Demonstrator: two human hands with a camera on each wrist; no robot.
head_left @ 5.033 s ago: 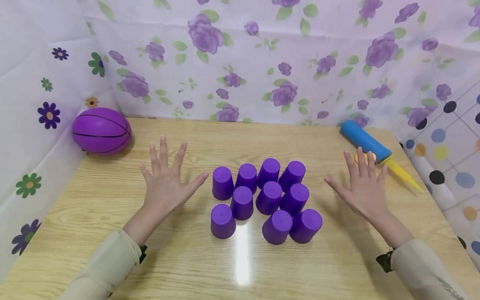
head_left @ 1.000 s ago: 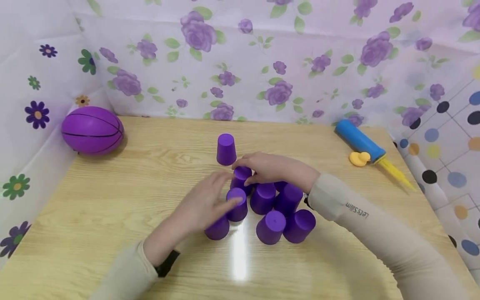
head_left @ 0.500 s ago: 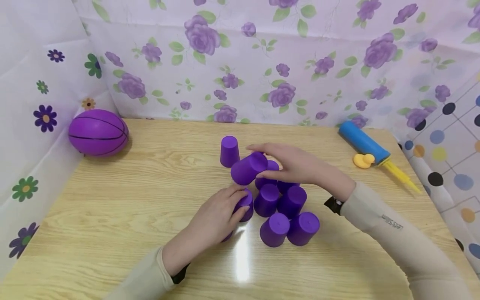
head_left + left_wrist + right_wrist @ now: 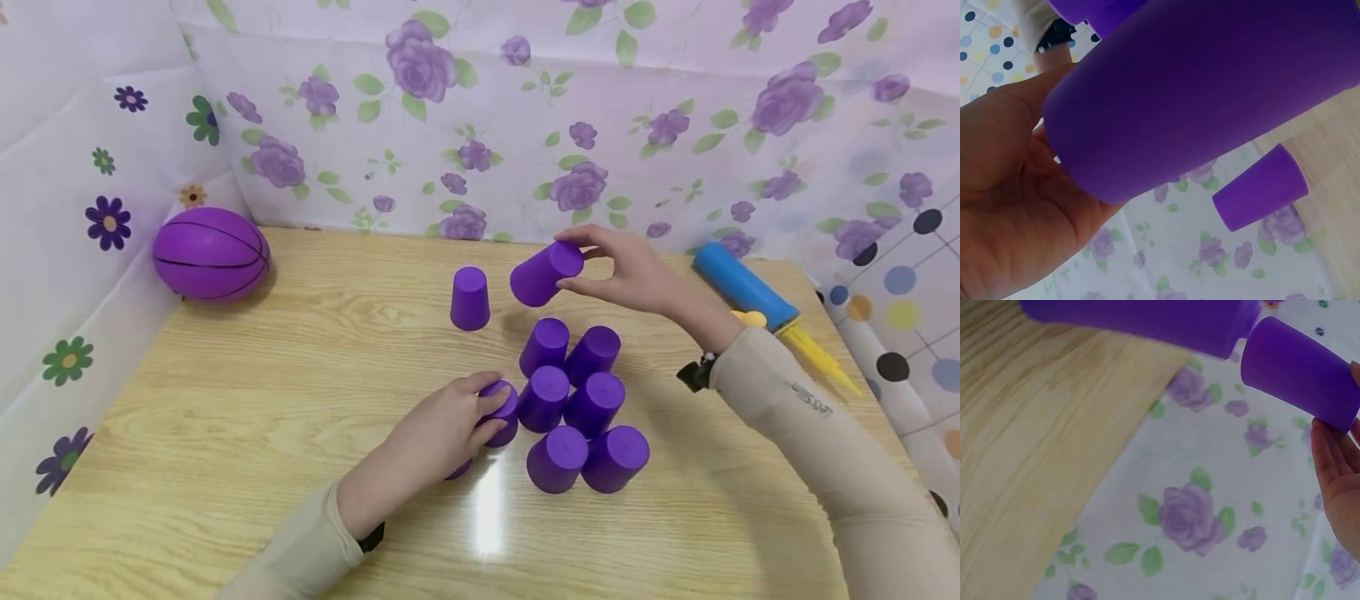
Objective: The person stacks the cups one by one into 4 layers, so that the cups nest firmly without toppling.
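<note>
The right hand [image 4: 637,275] pinches a plain purple plastic cup [image 4: 546,272] by its closed base, thumb below and fingers above, holding it tilted in the air over the far part of the wooden table [image 4: 225,400], open mouth slanting down to the left. The cup is smooth, matte and tapered, narrower at the base than at the rim. Just left of it a lone upturned cup [image 4: 470,297] stands on the table. The left hand [image 4: 442,433] curls round another upturned cup [image 4: 502,412] at the left edge of the cluster of cups [image 4: 585,417], all upside down and touching. A purple ball [image 4: 212,253] lies at the far left, and a blue pump [image 4: 738,286] at the far right.
</note>
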